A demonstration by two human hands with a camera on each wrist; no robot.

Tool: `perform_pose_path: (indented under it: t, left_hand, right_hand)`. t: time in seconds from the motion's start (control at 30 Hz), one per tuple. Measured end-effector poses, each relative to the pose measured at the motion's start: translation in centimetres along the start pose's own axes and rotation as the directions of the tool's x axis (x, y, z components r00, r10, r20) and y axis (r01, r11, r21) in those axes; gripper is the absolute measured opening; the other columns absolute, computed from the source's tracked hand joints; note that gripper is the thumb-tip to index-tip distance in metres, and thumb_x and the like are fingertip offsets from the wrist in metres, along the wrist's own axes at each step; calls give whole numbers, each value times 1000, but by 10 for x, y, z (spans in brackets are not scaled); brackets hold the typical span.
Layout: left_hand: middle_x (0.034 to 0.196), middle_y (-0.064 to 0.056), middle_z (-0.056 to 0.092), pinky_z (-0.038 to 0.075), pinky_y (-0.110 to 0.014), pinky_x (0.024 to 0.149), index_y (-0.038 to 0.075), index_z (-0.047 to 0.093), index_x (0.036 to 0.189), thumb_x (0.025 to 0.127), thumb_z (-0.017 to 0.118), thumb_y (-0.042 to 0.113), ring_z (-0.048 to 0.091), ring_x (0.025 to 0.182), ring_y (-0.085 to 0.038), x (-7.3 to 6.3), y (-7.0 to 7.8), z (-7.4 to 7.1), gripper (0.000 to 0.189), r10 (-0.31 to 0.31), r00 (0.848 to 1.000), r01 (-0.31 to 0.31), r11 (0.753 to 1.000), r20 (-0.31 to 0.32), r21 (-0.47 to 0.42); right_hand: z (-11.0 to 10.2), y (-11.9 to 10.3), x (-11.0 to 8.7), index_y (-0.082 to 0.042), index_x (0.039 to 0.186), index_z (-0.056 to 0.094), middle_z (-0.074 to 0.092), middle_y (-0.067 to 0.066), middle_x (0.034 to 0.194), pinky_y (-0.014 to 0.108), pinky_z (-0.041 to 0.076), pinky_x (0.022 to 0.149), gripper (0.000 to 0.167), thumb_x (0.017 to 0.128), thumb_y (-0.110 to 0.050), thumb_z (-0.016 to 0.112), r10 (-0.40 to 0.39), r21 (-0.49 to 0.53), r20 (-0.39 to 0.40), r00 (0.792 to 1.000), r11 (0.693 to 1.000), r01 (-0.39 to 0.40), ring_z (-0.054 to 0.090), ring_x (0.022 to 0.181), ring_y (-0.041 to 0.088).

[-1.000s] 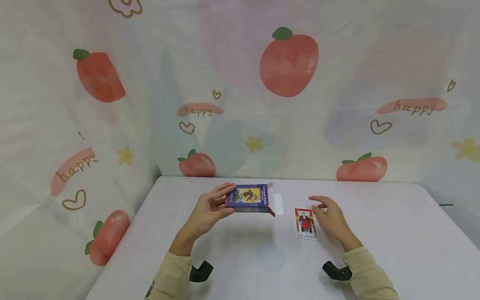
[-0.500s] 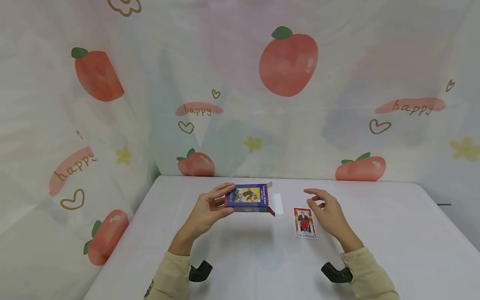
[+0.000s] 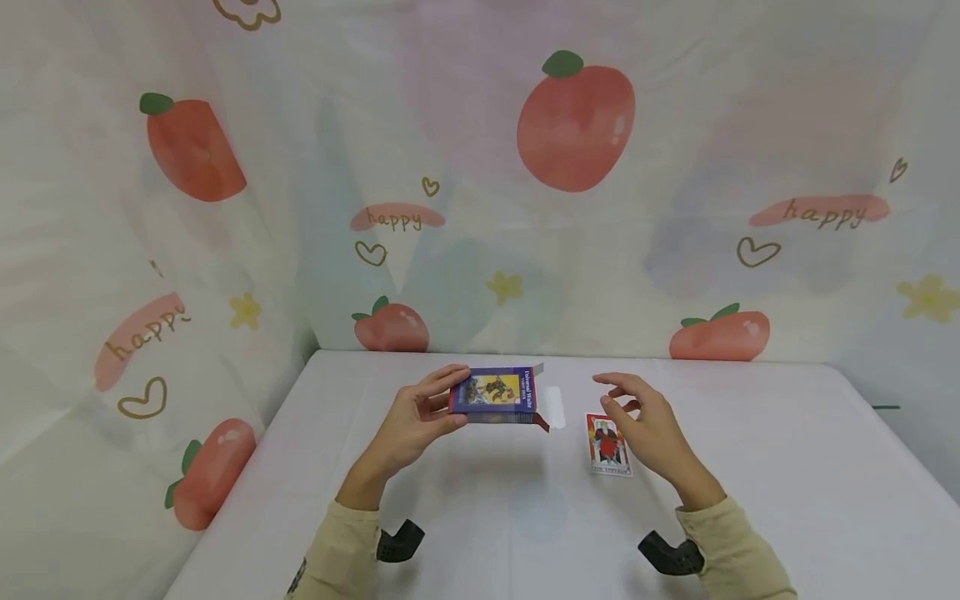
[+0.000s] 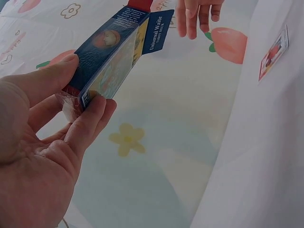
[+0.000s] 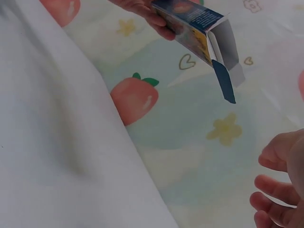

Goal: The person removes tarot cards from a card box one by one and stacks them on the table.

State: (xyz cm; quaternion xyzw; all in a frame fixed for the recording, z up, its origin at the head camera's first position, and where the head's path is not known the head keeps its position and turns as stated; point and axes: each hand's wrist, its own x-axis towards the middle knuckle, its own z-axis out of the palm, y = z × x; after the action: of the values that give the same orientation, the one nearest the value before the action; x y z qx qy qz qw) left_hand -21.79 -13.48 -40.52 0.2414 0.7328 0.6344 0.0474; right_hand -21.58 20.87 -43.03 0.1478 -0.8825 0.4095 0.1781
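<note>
My left hand (image 3: 408, 429) grips the closed end of a blue tarot card box (image 3: 495, 393), thumb on one side and fingers on the other, held above the table. The box lies sideways with its flap end (image 5: 225, 71) open toward the right; "Universal Waite Tarot Deck" is printed on it. In the right wrist view a pale edge shows inside the opening. My right hand (image 3: 652, 429) hovers to the right of the box, fingers loosely bent and holding nothing. Below it a single tarot card (image 3: 608, 444) with a red picture lies face up on the table.
A white cloth covers the table (image 3: 480, 517). Behind and to the left hangs a pale backdrop (image 3: 480, 275) printed with peaches, flowers and "happy". A black wrist device (image 3: 401, 542) sits at the left sleeve, another black wrist device (image 3: 670, 554) at the right.
My right hand has moved left and slightly up, from beside the tarot card toward the open end of the box. The left hand and box have stayed almost still.
</note>
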Motion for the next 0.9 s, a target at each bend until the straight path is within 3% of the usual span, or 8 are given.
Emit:
perform_pose_path:
  t: [0.47, 0.9]
  left_hand:
    - [161, -16, 37, 57, -24, 94, 4, 51, 148, 92, 74, 10, 58, 128, -41, 1, -1, 1, 60, 2, 1000, -2, 1000, -2, 18]
    - [161, -16, 37, 57, -24, 95, 6, 52, 147, 92, 74, 11, 59, 127, -40, 1, -2, 3, 60, 3, 1000, -3, 1000, 0, 20]
  right_hand:
    - [2, -20, -1, -5, 132, 63, 63, 18, 131, 27, 51, 84, 33, 100, -12, 61, 14, 10, 63, 998, 1000, -15, 58, 107, 29]
    - [5, -34, -5, -10, 132, 63, 63, 13, 133, 30, 52, 85, 32, 100, -12, 61, 8, 43, 97, 995, 999, -12, 58, 109, 29]
